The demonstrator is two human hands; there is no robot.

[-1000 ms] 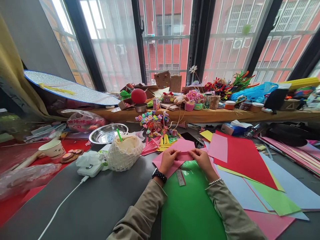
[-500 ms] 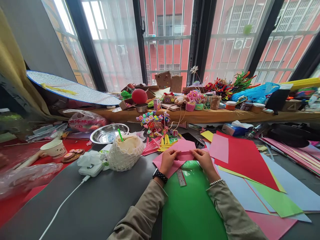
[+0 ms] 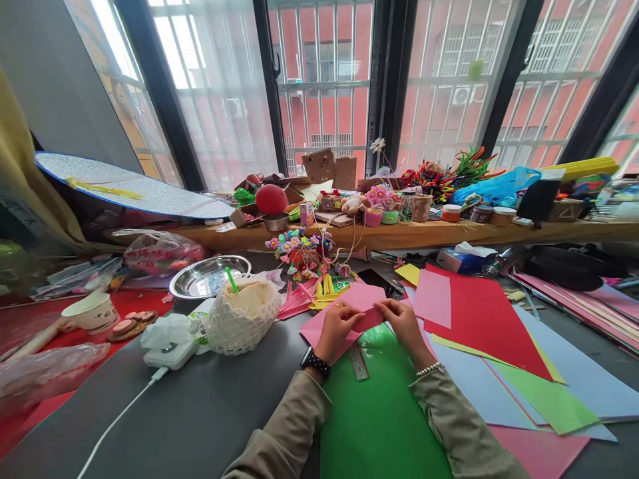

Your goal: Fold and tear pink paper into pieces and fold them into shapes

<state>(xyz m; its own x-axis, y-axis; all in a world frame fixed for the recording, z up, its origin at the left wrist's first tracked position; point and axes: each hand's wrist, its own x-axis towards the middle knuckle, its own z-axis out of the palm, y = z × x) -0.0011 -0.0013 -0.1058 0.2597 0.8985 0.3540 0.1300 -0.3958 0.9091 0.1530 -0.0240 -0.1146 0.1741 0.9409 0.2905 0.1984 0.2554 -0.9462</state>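
Note:
A sheet of pink paper (image 3: 367,297) is held up between my two hands above the far end of a green mat (image 3: 384,406). My left hand (image 3: 342,326), with a dark watch at the wrist, pinches its near left edge. My right hand (image 3: 402,322), wearing a beaded bracelet, pinches it on the right, fingertips close to the left ones. More pink paper (image 3: 312,332) spreads beneath and beside my left hand. A small ruler (image 3: 358,362) lies on the mat just below the hands.
On the right lie a red sheet (image 3: 479,319) and several coloured sheets. To the left stand a coconut in white netting (image 3: 244,316), a metal basin (image 3: 210,276) and a white device with a cable (image 3: 170,349). Yellow paper strips (image 3: 327,293) and scissors (image 3: 342,285) lie behind the hands.
The view has shifted slightly. My fingers have moved a little along the pink paper, and its near edge is now tilted between them. Both hands keep their pinch.

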